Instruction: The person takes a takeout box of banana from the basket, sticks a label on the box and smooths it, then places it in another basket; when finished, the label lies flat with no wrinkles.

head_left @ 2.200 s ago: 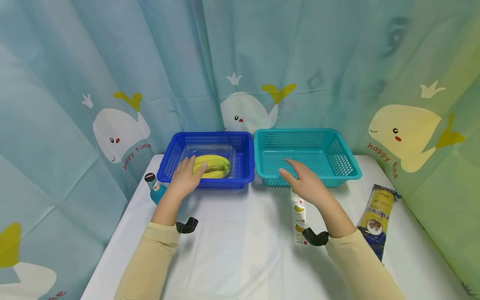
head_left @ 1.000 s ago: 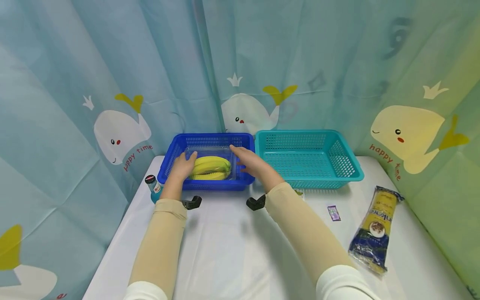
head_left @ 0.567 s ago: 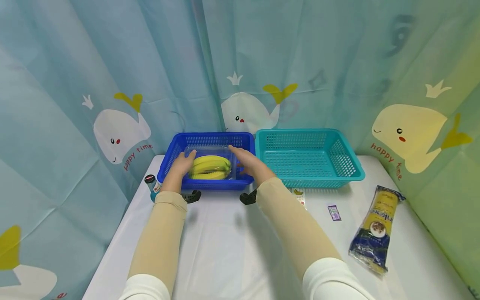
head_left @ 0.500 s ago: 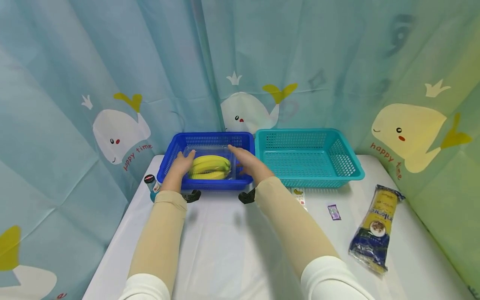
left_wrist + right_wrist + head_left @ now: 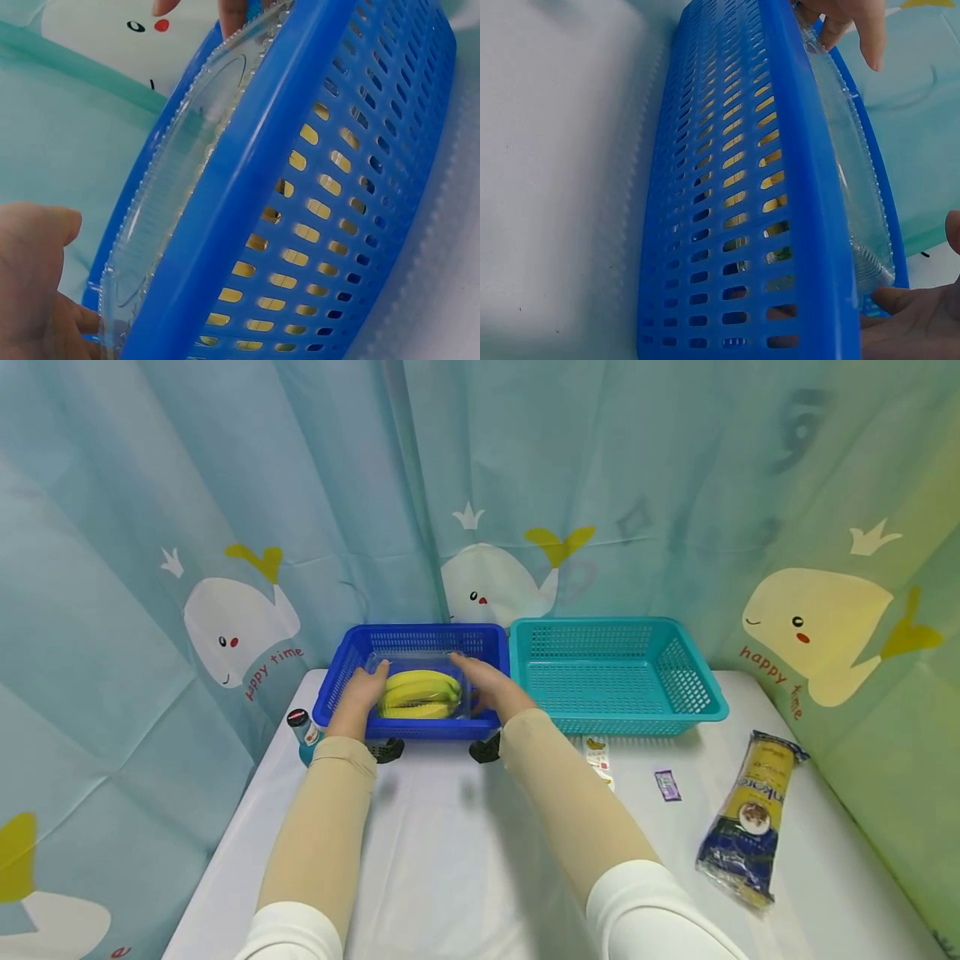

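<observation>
The clear box [image 5: 422,662] is set inside the blue basket [image 5: 431,729], close to its front wall, and yellow bananas [image 5: 420,691] can be seen in it. The long way of the box is lined up with the long way of the blue basket, from left to right, so its two short ends are turned toward the hands. The left end is met by the left hand [image 5: 362,693] and the right end by the right hand [image 5: 498,689]; neither hand is clearly nearer. Both hands are spread wide, with thumb and fingers apart, and the ends of the box are touched by some fingers. No pinch is seen, and how hard the box is pressed cannot be told.

The teal basket [image 5: 588,681] is placed just to the right of the blue basket. A bottle [image 5: 306,739] is stood just off its front left corner. A white strip [image 5: 597,764], a purple packet [image 5: 667,785] and a long bag [image 5: 753,822] are laid in front of it and to the right, the bag farthest away.
</observation>
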### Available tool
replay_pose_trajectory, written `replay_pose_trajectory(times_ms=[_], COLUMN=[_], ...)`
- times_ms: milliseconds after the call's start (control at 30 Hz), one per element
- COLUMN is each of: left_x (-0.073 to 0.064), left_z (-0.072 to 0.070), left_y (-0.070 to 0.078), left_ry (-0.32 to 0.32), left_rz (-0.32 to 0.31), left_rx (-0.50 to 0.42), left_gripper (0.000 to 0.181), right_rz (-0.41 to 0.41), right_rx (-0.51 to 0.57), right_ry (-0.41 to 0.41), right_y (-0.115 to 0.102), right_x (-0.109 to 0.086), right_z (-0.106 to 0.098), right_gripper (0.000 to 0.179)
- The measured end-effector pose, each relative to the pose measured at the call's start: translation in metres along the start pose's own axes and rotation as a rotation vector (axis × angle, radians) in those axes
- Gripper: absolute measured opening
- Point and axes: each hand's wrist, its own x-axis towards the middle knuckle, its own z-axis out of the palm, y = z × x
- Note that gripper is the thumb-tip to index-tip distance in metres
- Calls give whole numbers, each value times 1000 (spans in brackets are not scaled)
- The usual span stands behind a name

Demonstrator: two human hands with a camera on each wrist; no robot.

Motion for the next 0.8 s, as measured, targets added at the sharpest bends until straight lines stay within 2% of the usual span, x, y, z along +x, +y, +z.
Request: replay_pose_trajectory(times_ms=[300,567,800], left_x=[-2,-3,-8], left_z=[-2,-4,-10], left_y=[2,5,12], left_ry=[-12,-23,1], left_rz=[-7,-9,34], left_rx=[-5,-30,-65], left_gripper=[88,87,86], right_rz=[3,-1,-44], right_rx=[33,65,29], right_ry=[4,25,47], right_y=[2,1,-6], right_x=[4,1,-4], right_z=[2,1,-4], right_gripper=[74,81,81])
